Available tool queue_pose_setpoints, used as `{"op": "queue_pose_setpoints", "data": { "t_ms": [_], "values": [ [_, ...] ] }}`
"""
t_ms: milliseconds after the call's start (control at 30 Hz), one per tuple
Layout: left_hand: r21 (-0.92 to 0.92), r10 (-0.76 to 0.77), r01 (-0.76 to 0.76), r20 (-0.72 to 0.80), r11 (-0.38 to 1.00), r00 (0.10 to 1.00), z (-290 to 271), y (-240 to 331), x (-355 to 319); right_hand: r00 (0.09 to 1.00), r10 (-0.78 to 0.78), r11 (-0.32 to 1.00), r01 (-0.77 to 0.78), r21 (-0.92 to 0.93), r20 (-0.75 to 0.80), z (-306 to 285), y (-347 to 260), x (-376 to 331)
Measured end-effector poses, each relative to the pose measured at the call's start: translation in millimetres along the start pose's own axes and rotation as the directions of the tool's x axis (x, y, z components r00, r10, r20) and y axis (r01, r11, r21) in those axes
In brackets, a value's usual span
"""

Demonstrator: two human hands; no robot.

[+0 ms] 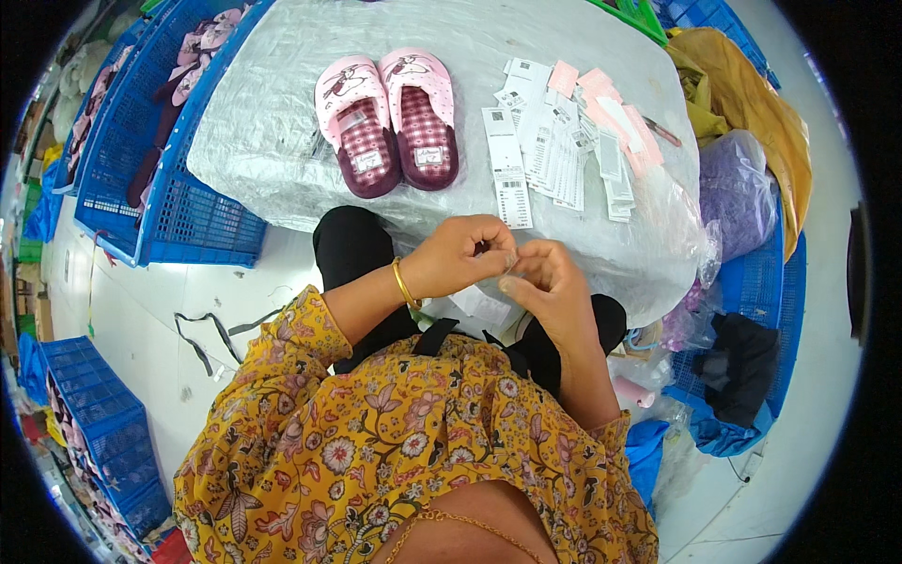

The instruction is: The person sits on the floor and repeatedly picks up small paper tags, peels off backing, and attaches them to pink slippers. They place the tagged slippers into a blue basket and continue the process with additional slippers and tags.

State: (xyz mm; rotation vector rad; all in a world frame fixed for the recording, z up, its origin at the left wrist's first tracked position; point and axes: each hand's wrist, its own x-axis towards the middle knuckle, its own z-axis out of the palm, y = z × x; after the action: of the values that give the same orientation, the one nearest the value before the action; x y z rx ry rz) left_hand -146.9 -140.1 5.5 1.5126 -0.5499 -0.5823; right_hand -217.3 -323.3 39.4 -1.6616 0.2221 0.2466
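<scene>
My left hand and my right hand meet just below the table's near edge, fingertips pinched together on a small white paper tag. A gold bangle sits on my left wrist. More white paper lies on my lap under the hands. On the table beyond, a pair of pink slippers with checked maroon insoles lies side by side, toes toward me. To their right are spread white and pink label strips.
The table is covered in silvery plastic sheet. Blue crates with slippers stand at the left, another blue crate at lower left. Bags, a purple sack and dark cloth crowd the right.
</scene>
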Motion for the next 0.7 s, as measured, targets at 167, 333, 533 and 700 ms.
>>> {"op": "queue_pose_setpoints", "data": {
  "t_ms": [167, 333, 533, 700],
  "values": [
    [0.042, 0.118, -0.114, -0.089, 0.993, 0.989, -20.0, 8.4, -10.4, 0.982, -0.181, 0.980, 0.184, 0.076, -0.043, 19.2, -3.4, 17.7],
    [-0.034, 0.083, -0.091, -0.189, 0.995, 0.979, -37.7, 8.5, -24.2, 0.989, 0.057, 0.958, -0.091, 0.273, 0.133, 39.8, -17.6, 31.1],
    [0.074, 0.221, -0.208, -0.257, 0.975, 0.941, -81.2, 13.8, -21.3, 0.979, 0.074, 0.959, -0.122, 0.256, 0.189, 55.3, -17.9, 60.0],
    [0.898, 0.687, -0.257, -0.067, 0.358, 0.724, -162.9, 37.9, 13.9, 0.988, -0.112, 0.974, 0.088, 0.208, 0.109, 86.0, -44.7, 107.3]
  ]
}}
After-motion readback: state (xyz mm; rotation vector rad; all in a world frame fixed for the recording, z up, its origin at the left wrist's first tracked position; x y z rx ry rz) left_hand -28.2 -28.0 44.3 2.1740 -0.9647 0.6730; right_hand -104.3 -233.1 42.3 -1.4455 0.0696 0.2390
